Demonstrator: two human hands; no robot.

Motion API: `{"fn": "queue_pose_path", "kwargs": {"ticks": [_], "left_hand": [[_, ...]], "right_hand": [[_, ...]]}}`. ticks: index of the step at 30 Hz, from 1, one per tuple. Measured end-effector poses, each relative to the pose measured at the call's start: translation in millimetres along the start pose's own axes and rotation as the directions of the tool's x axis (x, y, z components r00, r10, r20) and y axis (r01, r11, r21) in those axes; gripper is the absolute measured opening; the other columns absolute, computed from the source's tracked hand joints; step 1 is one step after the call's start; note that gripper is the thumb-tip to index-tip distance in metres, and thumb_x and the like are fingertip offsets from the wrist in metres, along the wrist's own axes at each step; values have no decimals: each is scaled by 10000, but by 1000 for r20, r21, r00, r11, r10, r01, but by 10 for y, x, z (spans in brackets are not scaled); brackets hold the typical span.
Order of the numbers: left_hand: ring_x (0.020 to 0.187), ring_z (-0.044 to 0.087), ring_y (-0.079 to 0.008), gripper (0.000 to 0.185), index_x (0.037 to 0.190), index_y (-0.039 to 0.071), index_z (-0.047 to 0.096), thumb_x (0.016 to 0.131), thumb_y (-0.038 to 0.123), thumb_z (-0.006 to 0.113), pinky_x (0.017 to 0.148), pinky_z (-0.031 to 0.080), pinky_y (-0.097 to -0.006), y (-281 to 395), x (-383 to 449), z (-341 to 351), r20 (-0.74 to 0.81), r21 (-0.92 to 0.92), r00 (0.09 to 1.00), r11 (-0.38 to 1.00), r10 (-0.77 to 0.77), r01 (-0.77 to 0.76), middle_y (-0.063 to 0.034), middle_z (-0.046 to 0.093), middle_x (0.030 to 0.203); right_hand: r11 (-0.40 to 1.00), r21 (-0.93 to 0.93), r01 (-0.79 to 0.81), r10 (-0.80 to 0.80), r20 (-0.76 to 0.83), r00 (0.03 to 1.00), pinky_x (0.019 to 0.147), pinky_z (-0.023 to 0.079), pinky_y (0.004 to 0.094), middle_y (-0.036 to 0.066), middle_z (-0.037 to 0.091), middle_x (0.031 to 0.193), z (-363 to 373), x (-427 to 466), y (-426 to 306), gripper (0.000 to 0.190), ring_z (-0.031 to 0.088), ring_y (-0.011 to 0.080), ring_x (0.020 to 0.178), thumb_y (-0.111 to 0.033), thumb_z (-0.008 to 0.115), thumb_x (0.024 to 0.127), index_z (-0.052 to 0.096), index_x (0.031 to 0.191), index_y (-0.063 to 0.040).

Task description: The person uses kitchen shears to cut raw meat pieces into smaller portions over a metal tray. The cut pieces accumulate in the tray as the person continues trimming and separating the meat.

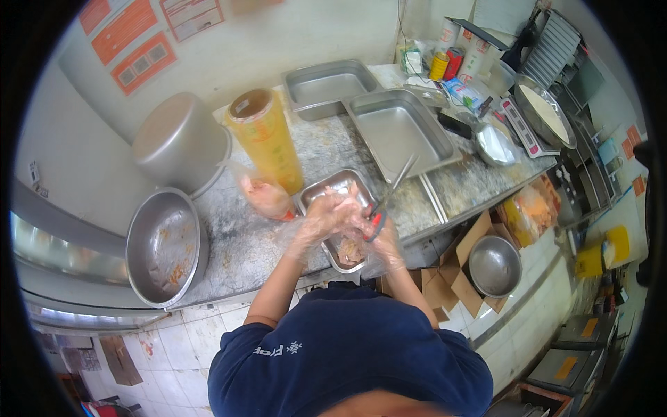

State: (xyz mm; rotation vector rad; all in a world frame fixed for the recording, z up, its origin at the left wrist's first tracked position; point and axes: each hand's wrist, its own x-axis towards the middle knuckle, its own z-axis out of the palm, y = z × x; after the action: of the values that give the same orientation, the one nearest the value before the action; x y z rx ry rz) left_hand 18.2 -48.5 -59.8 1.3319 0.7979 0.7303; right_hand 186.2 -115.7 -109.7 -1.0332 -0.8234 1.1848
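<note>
My left hand, in a clear plastic glove, holds a piece of raw poultry over a small steel tray. My right hand, gloved too, grips kitchen scissors with red and black handles; their blades point up and to the right, away from the meat. More raw meat lies at the near end of the tray. Left of the tray, a clear bag of raw poultry rests against a yellow roll of cling film standing upright. My fingers partly hide the held piece.
Two large steel pans stand behind the tray. A steel bowl and an upturned pot are at the left. Rightward are a phone-like black object, a scale and a foil-lined bowl. Open cardboard boxes sit below the counter edge.
</note>
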Motion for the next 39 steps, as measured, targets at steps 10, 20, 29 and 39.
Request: {"fn": "queue_pose_path", "kwargs": {"ticks": [10,20,29,39], "left_hand": [[852,604,-93,297,1053,-57,718,993,223,640,732,507,-252,-133,113,-54,-240,218,948,963,209,-157,-51,698,948],[837,637,-92,272,1044,-32,746,937,217,731,742,526,-253,118,172,-184,-173,276,972,955,158,-106,-39,716,959],[831,700,-273,291,976,74,784,885,348,739,754,538,-410,523,393,-341,384,756,876,446,291,-479,-119,739,941],[814,695,-248,236,1001,126,796,859,311,759,728,526,-374,1062,263,6,427,782,901,532,-76,-326,-104,744,933]], "right_hand": [[984,168,-56,86,-173,981,592,554,260,25,645,928,-136,38,249,277,631,96,754,-164,784,889,600,1060,-49],[980,-195,27,-43,-79,996,660,556,284,3,593,877,-414,-164,188,341,616,106,775,-185,821,858,567,1045,-56],[187,-948,256,97,277,956,821,522,414,154,691,966,-910,-60,-1225,667,658,353,946,-583,825,691,630,1024,-39],[-83,-906,414,281,378,882,888,508,471,165,700,1053,-523,80,-1530,484,648,362,1050,-404,742,734,655,1065,-62]]}}
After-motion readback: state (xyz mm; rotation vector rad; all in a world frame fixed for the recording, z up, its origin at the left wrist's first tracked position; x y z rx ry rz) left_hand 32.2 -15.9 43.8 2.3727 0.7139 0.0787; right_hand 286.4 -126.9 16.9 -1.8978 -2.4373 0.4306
